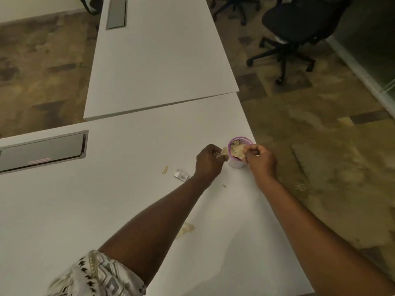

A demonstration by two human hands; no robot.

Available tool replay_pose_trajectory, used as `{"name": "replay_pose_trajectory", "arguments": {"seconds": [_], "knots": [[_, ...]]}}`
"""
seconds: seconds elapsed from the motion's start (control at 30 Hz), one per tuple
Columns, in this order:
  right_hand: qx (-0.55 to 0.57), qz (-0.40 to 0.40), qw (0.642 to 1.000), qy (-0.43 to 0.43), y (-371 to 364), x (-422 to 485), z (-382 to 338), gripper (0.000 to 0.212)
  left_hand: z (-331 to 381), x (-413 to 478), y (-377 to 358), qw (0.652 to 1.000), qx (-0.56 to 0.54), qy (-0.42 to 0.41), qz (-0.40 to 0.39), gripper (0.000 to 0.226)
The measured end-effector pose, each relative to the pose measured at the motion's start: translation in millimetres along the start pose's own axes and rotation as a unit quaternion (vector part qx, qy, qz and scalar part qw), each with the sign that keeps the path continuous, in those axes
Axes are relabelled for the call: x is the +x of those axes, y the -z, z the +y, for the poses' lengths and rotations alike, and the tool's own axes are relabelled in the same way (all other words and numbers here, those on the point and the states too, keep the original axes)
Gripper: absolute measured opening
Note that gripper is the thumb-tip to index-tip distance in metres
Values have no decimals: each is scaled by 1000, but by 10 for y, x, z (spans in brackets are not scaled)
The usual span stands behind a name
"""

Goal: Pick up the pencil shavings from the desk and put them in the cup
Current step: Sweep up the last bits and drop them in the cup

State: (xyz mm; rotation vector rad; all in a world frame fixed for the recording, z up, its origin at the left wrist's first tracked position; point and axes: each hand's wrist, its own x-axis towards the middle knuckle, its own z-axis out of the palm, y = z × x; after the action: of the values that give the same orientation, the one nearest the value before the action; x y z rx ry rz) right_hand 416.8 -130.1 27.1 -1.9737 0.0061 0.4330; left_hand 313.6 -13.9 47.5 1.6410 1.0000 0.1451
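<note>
I am pinching a shaving (pixel 224 153) in my left hand (pixel 208 161) beside the cup (pixel 237 163), near the worktop (pixel 128 199) edge. My right hand (pixel 259 161) fingers are pinching shavings (pixel 238 151) over its mouth. I should let go only above the opening.

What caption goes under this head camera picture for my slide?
Both hands, left hand and right hand, drop pencil shavings into the purple cup.

Two bare forearms, left sleeve (pixel 100 274) short, loose, white fabric with black and grey zigzag print, right arm unsleeved
</note>
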Motion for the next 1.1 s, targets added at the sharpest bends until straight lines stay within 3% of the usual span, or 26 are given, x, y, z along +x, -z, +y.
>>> {"name": "replay_pose_trajectory", "arguments": {"seconds": [0.17,0.3,0.4,0.5,0.57,0.63,0.77,0.87,0.97,1.1], "knots": [[-48,9,999,8,84,279,-94,20,357,258,-307,999,34,-14,-3,20],[-91,-44,995,10,123,347,-155,6,381,390,-343,998,64,-1,-27,24],[-186,-31,979,83,152,302,-173,14,312,425,-276,997,76,-16,-25,21],[-272,-29,928,253,117,166,-154,18,147,400,-120,995,88,-41,-8,20],[-338,-106,877,323,40,118,-94,22,-14,351,8,993,109,-48,2,18],[-415,-182,843,290,-46,101,-26,29,-210,290,146,988,143,-48,17,15],[-485,-213,813,243,-152,144,47,36,-651,141,472,979,195,-44,39,14],[-497,-189,811,242,-204,164,18,36,-961,41,739,969,234,-46,60,12],[-480,-113,824,278,-231,111,-84,30,-1189,10,1011,955,281,-54,81,17],[-369,-50,843,388,-296,-289,-95,26,-1398,57,1279,913,402,-74,19,57]]}}
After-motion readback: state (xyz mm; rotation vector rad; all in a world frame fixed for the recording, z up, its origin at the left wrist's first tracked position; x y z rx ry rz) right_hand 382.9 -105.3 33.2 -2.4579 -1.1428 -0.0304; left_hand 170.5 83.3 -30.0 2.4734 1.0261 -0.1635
